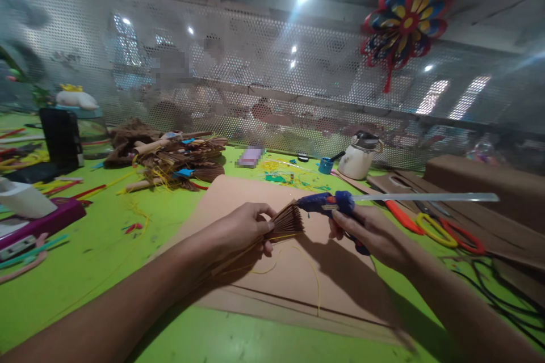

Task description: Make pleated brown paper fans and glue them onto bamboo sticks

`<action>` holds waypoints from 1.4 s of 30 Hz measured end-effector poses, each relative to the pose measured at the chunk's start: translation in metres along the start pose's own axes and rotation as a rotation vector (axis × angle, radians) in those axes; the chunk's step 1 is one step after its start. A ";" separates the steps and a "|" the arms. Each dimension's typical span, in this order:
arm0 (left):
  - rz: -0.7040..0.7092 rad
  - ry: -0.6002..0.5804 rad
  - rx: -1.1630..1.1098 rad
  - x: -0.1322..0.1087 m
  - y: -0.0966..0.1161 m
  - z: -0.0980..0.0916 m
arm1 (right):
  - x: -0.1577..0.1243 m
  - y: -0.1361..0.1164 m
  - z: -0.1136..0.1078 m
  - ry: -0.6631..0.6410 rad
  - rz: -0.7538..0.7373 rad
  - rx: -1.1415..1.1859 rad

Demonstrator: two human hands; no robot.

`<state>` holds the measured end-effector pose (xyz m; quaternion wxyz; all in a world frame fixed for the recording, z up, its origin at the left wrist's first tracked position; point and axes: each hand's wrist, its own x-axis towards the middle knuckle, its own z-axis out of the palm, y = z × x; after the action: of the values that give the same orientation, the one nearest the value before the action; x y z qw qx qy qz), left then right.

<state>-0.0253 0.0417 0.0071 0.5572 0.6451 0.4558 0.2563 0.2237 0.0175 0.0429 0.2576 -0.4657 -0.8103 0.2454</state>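
Over the tan board (232, 195), just right of the left hand (249, 226): one brown fan (288, 221), pleated, pinched at its narrow end between thumb and fingers; pleats run rightward and slightly up to a flared free edge. Item: one blue glue gun (319, 203), gripped in the right hand (364, 231), nozzle pointing left at the fan's upper corner; touching or just short, cannot tell. Left hand nearer the fan; right hand apart, bridged by the gun. One clear glue stick (426, 197), jutting rightward from the gun's rear. One yellow thread (318, 283), loose below the fan. Beyond, on the green table (255, 340): brown pile (183, 161), far left; white jug (355, 159), far right.
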 end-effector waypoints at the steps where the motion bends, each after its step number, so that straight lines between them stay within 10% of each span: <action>1: 0.003 -0.005 0.005 0.000 -0.001 -0.001 | 0.000 0.000 0.001 -0.002 0.007 -0.012; 42: -0.012 0.079 -0.067 -0.006 0.014 0.013 | -0.003 -0.008 0.015 -0.102 -0.017 0.127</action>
<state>-0.0124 0.0308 0.0183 0.5616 0.6127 0.4724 0.2935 0.2107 0.0093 0.0362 0.2469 -0.4286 -0.8090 0.3176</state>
